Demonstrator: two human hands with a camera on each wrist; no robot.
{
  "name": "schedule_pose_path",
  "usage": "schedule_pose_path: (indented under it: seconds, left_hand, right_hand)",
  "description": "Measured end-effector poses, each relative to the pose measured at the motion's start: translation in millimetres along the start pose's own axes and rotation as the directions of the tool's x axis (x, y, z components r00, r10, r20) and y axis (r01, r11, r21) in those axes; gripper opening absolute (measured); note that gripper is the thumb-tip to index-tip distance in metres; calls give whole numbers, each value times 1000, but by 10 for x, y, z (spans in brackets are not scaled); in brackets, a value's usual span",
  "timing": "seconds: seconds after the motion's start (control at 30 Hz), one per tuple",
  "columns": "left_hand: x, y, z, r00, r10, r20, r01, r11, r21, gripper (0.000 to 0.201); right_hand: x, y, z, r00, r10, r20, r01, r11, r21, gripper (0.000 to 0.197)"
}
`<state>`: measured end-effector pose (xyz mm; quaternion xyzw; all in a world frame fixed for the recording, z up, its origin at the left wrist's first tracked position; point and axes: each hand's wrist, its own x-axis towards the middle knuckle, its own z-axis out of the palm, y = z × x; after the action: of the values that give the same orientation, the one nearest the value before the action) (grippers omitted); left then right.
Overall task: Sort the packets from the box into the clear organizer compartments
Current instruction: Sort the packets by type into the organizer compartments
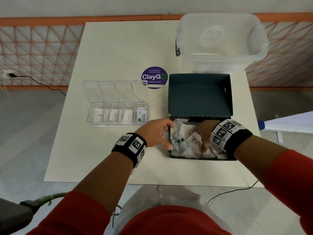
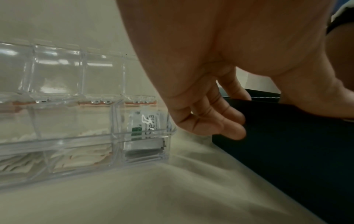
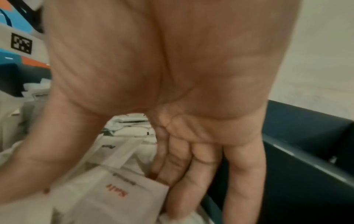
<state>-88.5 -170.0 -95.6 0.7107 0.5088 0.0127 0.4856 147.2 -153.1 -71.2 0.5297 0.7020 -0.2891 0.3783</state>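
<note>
Two hands: both at the dark box (image 1: 199, 97), near end; left hand (image 1: 156, 131) on its left wall, right hand (image 1: 204, 133) down among the loose packets (image 1: 184, 143)
Step in hand: picking one packet out of the pile — by my reading, a Salt packet (image 3: 114, 195) lying just beside the fingers
Doing it well: single out one sachet by its printed word before lifting; pinch at an edge, not the middle, so neighbours stay behind; keep the box steadied from the left so it does not slide
Left hand pose: fingers (image 2: 226, 125) relaxed, lightly bent against the outer wall, thumb over the rim; holding nothing, only bracing
Right hand pose: palm down, fingers pointing into the pile, thumb spread wide — tips buried among sachets; cannot tell whether anything is pinched yet
Destination: clear organizer (image 1: 118, 123) well to the left, lid up; four compartments, each already seeded — Sugar, Pepper, Salt, Stevia from left to right; Salt third
</note>
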Motion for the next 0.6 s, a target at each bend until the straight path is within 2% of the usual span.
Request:
schedule_pose_path:
  seconds: [0.17,0.3,0.43,0.53,0.6]
  left_hand:
    - [-8,19,-10,1000,8,5,-8,1000,-3,69]
    - [-13,45,-20,1000,10,13,-10,1000,3,70]
    - [-23,63,-23,1000,4,13,-4,1000,-3,71]
    - [-29,69,-20,1000,4,9,-4,1000,-15,70]
    - [-28,73,-19,1000,5,7,-5,1000,-17,71]
  right_hand:
    - [36,-53,66,993,-79,86,65,985,161,51]
    - [133,-167,51,995,-90,53,84,990,111,50]
    - [211,-223,22,990,-117,76,108,987,119,35]
    - [219,-302,-2,986,-94,135,64,976,210,36]
    - [217,-322,-35,981,-79,175,22,952,306,25]
